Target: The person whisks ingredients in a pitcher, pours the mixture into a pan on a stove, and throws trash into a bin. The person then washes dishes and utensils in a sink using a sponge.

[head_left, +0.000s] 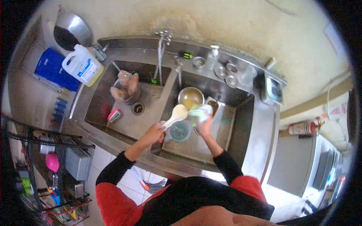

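Note:
Over the right sink basin [184,150], my left hand [152,134] is closed round the handle of a pale serving spoon [179,113]. Its broad head points up toward the middle. My right hand [204,126], blurred by motion, grips a white and green scrubbing sponge or cloth [200,113] just beside the spoon head; contact between them cannot be made out. Below the spoon, a translucent tub [179,132] holds water and what looks like a wire whisk. A metal bowl [191,93] with yellowish liquid lies behind, with a metal tray [214,107] to its right.
In the left basin stand a pot [131,98] of pale brown pieces and a pink sponge [114,115]. Faucets [164,37], a pump bottle [213,54] and small metal bowls [231,68] line the back ledge. A jug [85,67] stands left; a rack [56,139] is lower left.

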Tool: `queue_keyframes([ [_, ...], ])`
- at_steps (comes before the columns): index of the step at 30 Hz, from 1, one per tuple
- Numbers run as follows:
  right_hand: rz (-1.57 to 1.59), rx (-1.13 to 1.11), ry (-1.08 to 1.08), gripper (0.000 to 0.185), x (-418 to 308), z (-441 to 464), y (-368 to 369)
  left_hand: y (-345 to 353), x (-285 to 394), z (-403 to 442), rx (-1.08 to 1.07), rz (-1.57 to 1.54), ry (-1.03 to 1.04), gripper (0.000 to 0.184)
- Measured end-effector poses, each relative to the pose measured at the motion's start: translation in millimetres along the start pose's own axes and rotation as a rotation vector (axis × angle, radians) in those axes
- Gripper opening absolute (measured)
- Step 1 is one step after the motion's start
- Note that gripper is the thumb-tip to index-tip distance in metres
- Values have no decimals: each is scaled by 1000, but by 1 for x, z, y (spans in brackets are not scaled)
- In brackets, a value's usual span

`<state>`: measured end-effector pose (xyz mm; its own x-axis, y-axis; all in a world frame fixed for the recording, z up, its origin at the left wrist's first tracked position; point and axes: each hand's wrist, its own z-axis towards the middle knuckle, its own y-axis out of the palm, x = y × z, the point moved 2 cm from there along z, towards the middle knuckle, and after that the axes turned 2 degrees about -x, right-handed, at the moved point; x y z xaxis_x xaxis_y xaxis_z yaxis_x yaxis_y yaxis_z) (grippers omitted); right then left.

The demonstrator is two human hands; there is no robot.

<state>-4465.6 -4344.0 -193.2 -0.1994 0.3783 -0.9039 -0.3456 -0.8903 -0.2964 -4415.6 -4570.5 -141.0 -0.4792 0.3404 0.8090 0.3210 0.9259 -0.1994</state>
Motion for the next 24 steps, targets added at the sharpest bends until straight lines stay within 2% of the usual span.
queue_keyframes([
  [2,-96,-594,-346,39,-4,-14,8,45,5,-8,-131,-98,88,22],
  [3,-97,-708,-264,42,11,-8,6,61,1,-12,-151,-90,79,22],
  [4,-165,-590,-249,31,25,0,-5,75,-3,-13,-130,-179,85,23],
  [6,-377,-589,-181,42,26,-22,-24,99,-15,-11,-119,-259,94,24],
  [7,-383,-579,-177,42,29,-26,-30,111,-24,-6,-112,-289,76,21],
  [8,-273,-592,-332,36,26,-32,-36,124,-28,-7,-106,-320,54,19],
  [9,-163,-598,-489,31,24,-35,-42,136,-32,-10,-33,-201,16,19],
  [10,-266,-701,-103,37,37,-26,-53,143,-36,-10,-49,-193,15,19],
  [12,-310,-581,-76,40,47,-15,-66,155,-39,-6,65,11,330,21],
  [13,-314,-574,-74,40,48,-24,-66,160,-43,-3,58,12,334,21],
  [15,-317,-505,-307,35,42,-47,-59,163,-40,-3,108,81,443,23],
  [16,-317,-503,-305,35,48,-42,-63,165,-41,-4,105,83,443,23],
  [18,-452,-495,-258,36,65,-15,-79,168,-42,-8,-3,-5,275,25],
  [19,-320,-541,-34,37,64,1,-90,171,-49,-6,-4,-7,270,25],
  [20,-317,-541,-35,37,67,-1,-93,171,-52,-2,57,7,315,26],
  [22,-202,-315,-125,34,66,-4,-96,167,-55,9,131,21,370,26],
  [24,297,-201,31,33,66,-31,-72,166,-43,9,114,163,433,27],
])
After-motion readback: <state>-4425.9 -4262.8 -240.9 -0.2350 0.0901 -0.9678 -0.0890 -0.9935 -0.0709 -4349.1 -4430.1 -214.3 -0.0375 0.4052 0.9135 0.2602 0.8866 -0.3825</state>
